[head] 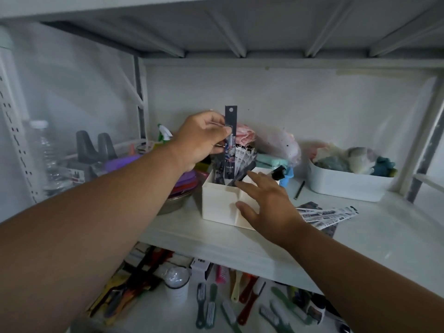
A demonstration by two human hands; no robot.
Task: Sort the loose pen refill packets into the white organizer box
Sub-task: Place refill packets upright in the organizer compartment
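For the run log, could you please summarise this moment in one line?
left hand: pinches refill packet upright over organizer box | right hand: open at box | loose packets: on shelf

Two bare forearms are showing, neither wearing a sleeve, watch, band or glove. The left forearm is entering from 8 o'clock and ending in the left hand (201, 138); the right forearm is entering from 4 o'clock and ending in the right hand (266, 203). No rings are showing on the visible fingers.
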